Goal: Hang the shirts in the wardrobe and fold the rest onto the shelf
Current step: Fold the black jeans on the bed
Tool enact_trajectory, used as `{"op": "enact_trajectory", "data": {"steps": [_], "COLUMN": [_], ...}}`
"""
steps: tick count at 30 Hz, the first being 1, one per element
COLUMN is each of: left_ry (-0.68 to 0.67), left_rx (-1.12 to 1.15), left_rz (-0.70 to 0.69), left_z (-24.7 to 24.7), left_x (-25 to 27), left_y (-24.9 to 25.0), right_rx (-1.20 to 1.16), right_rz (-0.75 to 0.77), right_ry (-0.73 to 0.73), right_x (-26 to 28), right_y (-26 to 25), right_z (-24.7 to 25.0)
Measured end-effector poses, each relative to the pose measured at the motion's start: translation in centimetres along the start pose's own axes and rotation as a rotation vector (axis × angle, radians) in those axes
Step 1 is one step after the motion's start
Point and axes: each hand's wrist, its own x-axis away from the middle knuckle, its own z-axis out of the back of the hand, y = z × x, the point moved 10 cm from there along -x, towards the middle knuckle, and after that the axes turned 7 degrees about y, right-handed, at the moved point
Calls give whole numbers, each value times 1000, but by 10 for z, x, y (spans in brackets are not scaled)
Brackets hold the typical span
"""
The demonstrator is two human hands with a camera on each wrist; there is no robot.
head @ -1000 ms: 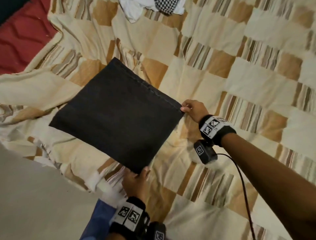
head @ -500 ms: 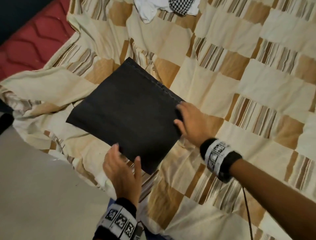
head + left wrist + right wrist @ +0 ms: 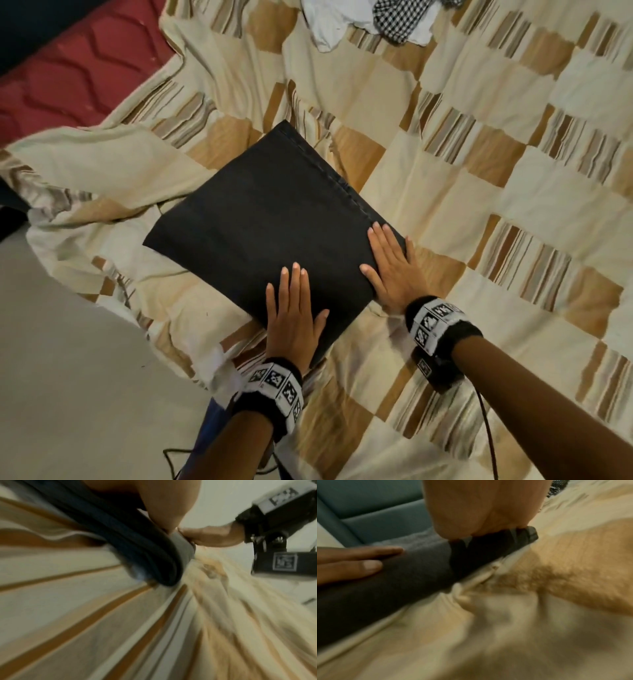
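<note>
Both the left hand [image 3: 291,322] and the right hand [image 3: 390,263] lie flat with straight fingers on the folded dark cloth [image 3: 274,226] in the middle of the frame; it looks soft and floppy, so scoop it from underneath.

Left hand [image 3: 291,318] lay flat, palm down, fingers straight and close together, thumb splayed right. Right hand [image 3: 390,270] also flat, palm down, fingers extended, thumb spread left. Both forearms reached forward, each wrist wearing a black band with white printed markers [image 3: 274,383].
</note>
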Motion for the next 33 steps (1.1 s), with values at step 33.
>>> {"op": "enact_trajectory", "data": {"steps": [33], "left_ry": [42], "left_rx": [-5], "left_rz": [36], "left_z": [38], "left_x": [-110], "left_y": [-165], "right_rx": [343], "right_rz": [426], "right_ry": [-73], "right_x": [-195], "right_y": [-199], "right_z": [28]}}
